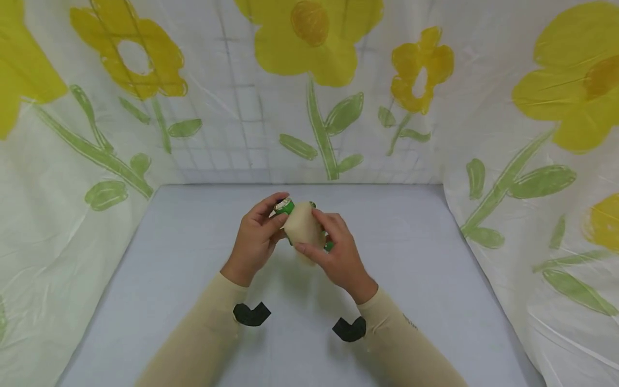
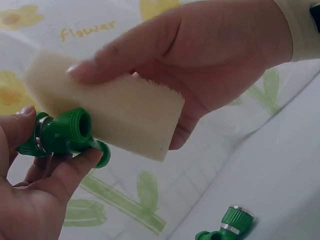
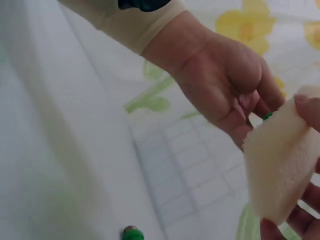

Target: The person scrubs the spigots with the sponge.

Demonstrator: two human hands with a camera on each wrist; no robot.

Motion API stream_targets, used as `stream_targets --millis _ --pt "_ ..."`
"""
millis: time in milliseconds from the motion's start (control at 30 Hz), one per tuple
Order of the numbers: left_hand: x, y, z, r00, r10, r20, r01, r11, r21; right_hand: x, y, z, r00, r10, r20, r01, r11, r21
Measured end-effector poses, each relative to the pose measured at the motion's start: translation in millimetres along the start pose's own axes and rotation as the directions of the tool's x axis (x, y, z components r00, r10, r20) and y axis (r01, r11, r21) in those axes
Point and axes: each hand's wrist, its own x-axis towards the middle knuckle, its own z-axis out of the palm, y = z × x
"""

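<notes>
My left hand (image 1: 252, 244) holds a green plastic hose fitting (image 2: 59, 134) with a threaded outlet and a silver-ringed collar, between thumb and fingers. My right hand (image 1: 340, 255) grips a cream sponge block (image 1: 302, 223), thumb on the near face. In the left wrist view the sponge lies right against or just behind the fitting; whether they touch I cannot tell. From the head view, the sponge hides most of the fitting. In the right wrist view the sponge covers nearly all of it, leaving a green sliver beside my left fingers.
Another green fitting (image 2: 236, 220) with a silver-ringed collar lies on the pale table (image 1: 193, 231), beyond my right hand. White sheets printed with yellow flowers (image 1: 309, 24) hang behind the table and along both sides. Each sleeve carries a black piece (image 1: 252, 314) near the wrist.
</notes>
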Motion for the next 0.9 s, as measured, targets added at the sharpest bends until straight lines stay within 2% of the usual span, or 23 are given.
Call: stream_targets --millis 67,133,267,333,467,533,633,733,800,900 --pt "0.3 -1.4 0.3 1.000 0.002 -0.002 -0.002 0.999 -0.035 3 5 -2 0.999 -0.001 -0.037 -0.001 0.999 -0.049" --pt "0.6 -3.0 0.0 1.000 0.004 0.001 -0.004 0.998 -0.060 7 13 -4 0.996 0.029 -0.081 -0.035 0.996 -0.081" --pt "2.4 -7.3 -0.8 1.000 0.010 -0.009 -0.011 0.996 -0.088 8 24 -4 0.989 0.096 -0.115 -0.106 0.991 -0.087" --pt "3.9 -9.4 -1.5 0.999 0.016 -0.029 -0.019 0.996 -0.089 4 23 -2 0.995 0.064 -0.072 -0.070 0.994 -0.086" --pt "6.8 -11.7 -1.9 0.997 0.038 -0.065 -0.044 0.995 -0.091 -3 13 4 0.995 -0.100 0.005 0.100 0.988 -0.122" --pt "8.3 -10.6 -1.1 0.997 0.053 -0.058 -0.059 0.994 -0.096 1 12 5 0.988 -0.151 -0.013 0.147 0.975 -0.164" --pt "8.3 -9.8 1.3 0.998 0.054 -0.030 -0.057 0.991 -0.118 8 22 3 0.984 -0.113 -0.139 0.080 0.972 -0.221" --pt "6.8 -10.5 3.7 0.999 0.037 0.006 -0.036 0.992 -0.121 9 32 -2 0.973 -0.012 -0.229 -0.033 0.981 -0.192" --pt "6.2 -11.2 4.4 0.999 0.031 0.008 -0.030 0.993 -0.113 6 32 -3 0.980 -0.003 -0.201 -0.031 0.986 -0.166" --pt "6.9 -10.7 4.2 0.999 0.045 0.000 -0.045 0.995 -0.090 0 23 -2 0.994 -0.086 -0.074 0.074 0.987 -0.141"
